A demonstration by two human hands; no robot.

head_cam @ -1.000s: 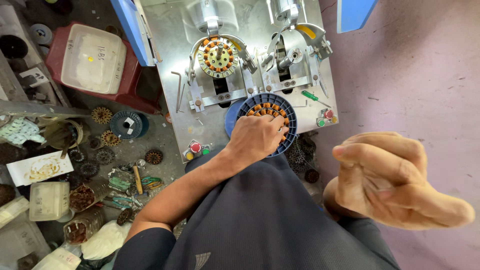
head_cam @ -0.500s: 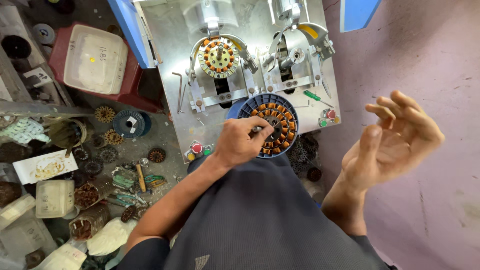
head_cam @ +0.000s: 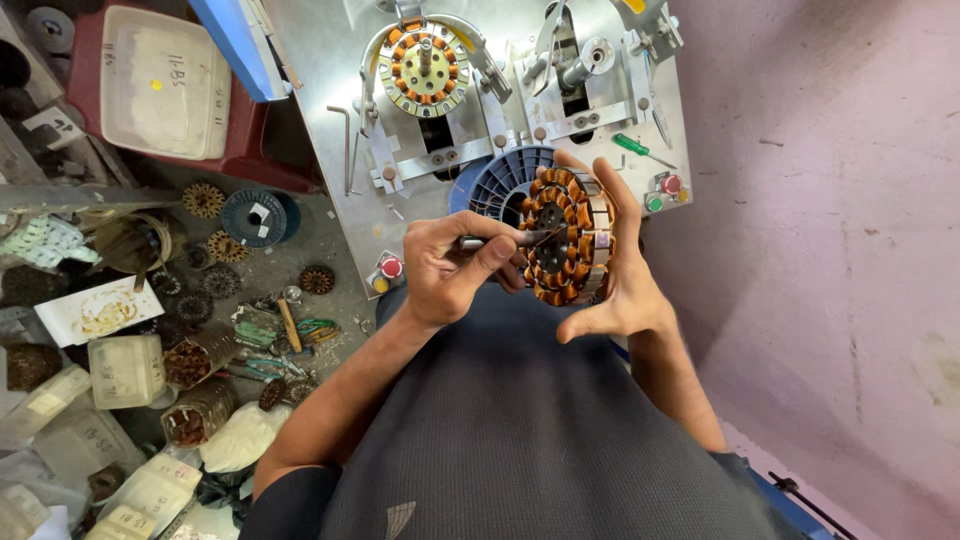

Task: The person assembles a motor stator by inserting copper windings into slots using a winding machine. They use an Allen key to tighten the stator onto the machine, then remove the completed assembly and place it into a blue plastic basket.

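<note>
stator [head_cam: 562,237] rim behind right hand [head_cam: 615,270], tool tip blurred

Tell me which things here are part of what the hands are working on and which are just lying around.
In hand:
- wound stator, held by the right hand
- thin metal tool, gripped by the left hand, tip at the stator's centre

Lying about:
- blue slotted tray behind the hands
- second stator on the winding machine
- green screwdriver
- blue spool
- white tub
</note>
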